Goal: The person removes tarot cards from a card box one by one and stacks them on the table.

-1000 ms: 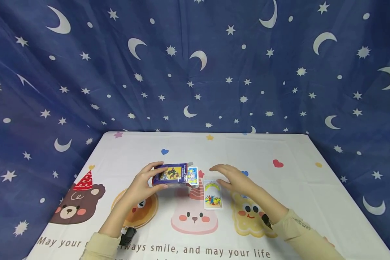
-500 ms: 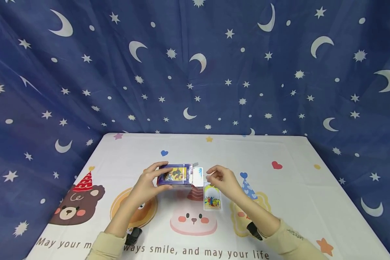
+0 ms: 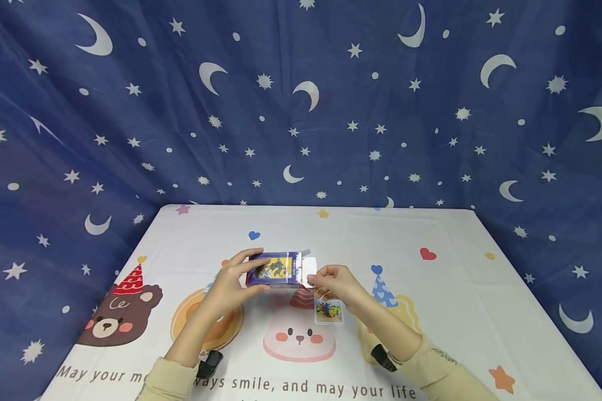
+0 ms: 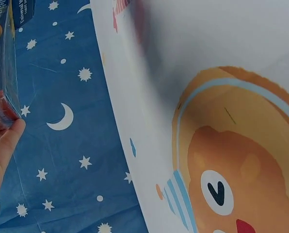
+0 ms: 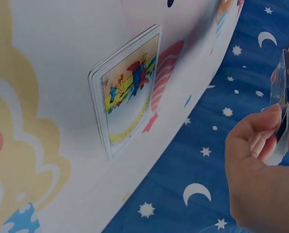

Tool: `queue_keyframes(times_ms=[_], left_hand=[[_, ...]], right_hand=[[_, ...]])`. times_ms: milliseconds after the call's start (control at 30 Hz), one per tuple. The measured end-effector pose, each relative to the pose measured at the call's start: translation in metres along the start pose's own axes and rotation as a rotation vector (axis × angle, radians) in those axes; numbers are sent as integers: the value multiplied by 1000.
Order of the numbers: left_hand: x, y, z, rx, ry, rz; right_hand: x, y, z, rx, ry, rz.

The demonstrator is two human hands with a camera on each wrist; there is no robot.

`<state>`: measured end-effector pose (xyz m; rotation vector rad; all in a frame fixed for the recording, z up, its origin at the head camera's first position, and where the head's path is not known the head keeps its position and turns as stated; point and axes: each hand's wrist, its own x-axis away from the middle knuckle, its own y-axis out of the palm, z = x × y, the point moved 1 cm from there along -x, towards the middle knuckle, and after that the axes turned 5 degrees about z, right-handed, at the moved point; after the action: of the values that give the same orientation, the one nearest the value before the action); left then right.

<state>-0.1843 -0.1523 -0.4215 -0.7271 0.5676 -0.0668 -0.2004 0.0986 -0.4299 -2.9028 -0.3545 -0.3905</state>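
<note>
My left hand (image 3: 231, 278) grips a purple tarot card box (image 3: 276, 269) from its left end, holding it above the table. In the left wrist view the box (image 4: 1, 73) is cut off by the frame edge, with a fingertip under its corner. A pale tarot card (image 3: 309, 266) sticks out of the box's open right end. My right hand (image 3: 338, 284) pinches that end's lower corner; in the right wrist view its thumb and fingers (image 5: 273, 116) meet on a thin edge there. Below it lies a small stack of tarot cards (image 3: 328, 313), partly covered by the hand; its thickness shows in the right wrist view.
A white tablecloth (image 3: 391, 234) printed with cartoon figures and lettering covers the table. Behind and at the sides hangs a dark blue curtain (image 3: 261, 139) with moons and stars. A small black device (image 3: 209, 365) sits at the left wrist, another (image 3: 383, 357) at the right.
My right hand has moved left from over the stack to the box's open end, and its fingers have closed there on the card. The left hand has brought the box slightly right.
</note>
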Motion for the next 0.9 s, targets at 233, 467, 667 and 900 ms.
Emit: queue_keyframes(times_ms=[233, 467, 667, 900], left_hand=[[0, -1, 3, -1, 6, 10], [2, -2, 2, -7, -2, 8], [2, -5, 2, -10, 8, 19], [1, -10, 0, -26, -19, 18]], right_hand=[[1, 4, -2, -35, 22, 40], [5, 1, -2, -57, 8, 16], [6, -6, -4, -66, 5, 46], [9, -9, -4, -145, 29, 61]])
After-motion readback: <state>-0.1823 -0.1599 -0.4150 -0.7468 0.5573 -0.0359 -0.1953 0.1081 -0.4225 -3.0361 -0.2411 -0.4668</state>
